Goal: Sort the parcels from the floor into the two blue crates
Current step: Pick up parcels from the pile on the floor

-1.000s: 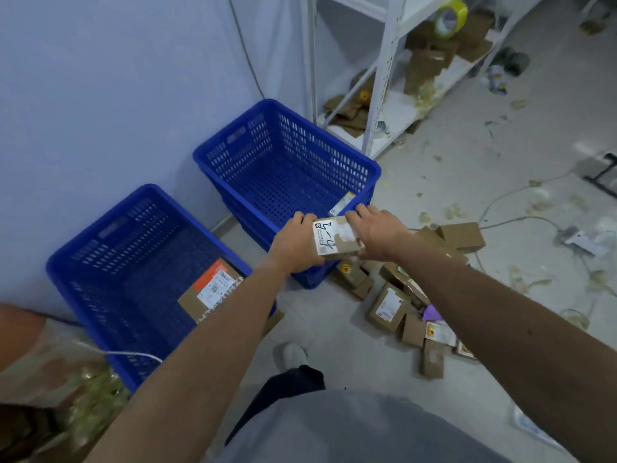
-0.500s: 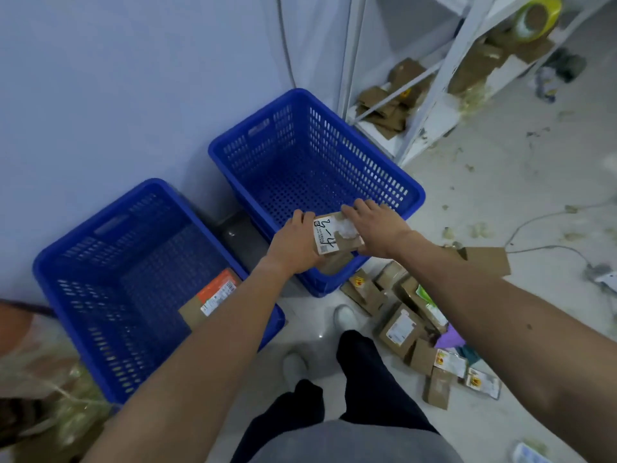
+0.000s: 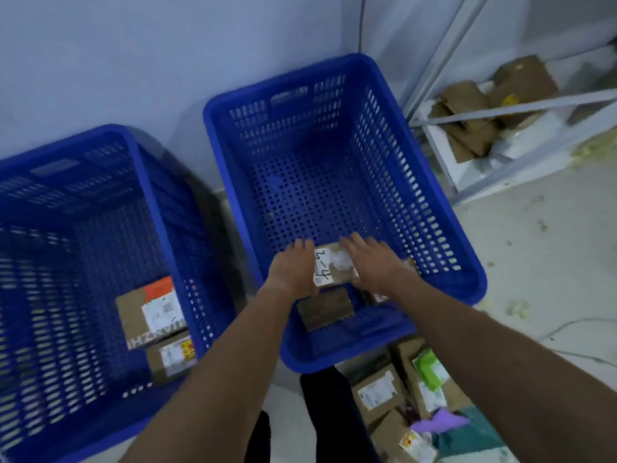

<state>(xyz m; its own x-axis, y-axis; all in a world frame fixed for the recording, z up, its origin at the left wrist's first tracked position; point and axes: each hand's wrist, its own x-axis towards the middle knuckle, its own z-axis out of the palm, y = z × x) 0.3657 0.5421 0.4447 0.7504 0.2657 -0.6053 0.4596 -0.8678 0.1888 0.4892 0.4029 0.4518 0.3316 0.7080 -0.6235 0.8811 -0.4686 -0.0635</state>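
Holding parcel point(image 3: 334, 267) lengthwise between left hand point(image 3: 293, 270), right hand point(image 3: 374, 265), label up, over crate point(image 3: 444, 208)

Your arms stretch forward together; left hand point(image 3: 294, 269) and right hand point(image 3: 371, 262) grip the parcel point(image 3: 335, 268) between their fingers, knuckles up.

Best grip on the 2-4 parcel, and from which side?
Grip the parcel by its two opposite ends, coming in from left and right, as the left hand and right hand do. It is a flat box held label-up, so the ends are free and the label is left readable.
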